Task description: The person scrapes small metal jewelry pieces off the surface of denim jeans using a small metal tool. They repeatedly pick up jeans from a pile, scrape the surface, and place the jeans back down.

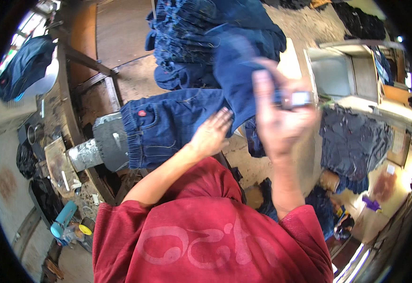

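Note:
A pair of blue denim trousers [168,125] with a gathered elastic waistband and a small red patch is drawn over the end of a worn grey padded arm [111,144]. My left hand [213,132] lies flat on the denim, fingers stretched toward the leg end. Farther right, my right hand [284,108] is raised and smeared by motion. It is closed around a small dark object with a bright, shiny end [301,98], too blurred to name. Beside its thumb, a blurred flap of the denim leg [236,75] stands lifted.
Behind the trousers rises a tall pile of folded denim garments [187,42]. Dark garments are stacked at right [354,141]. A wooden bench [69,108] runs along the left, with a turquoise bottle [64,217] near its lower end. Open box-like shelving [342,70] stands at upper right.

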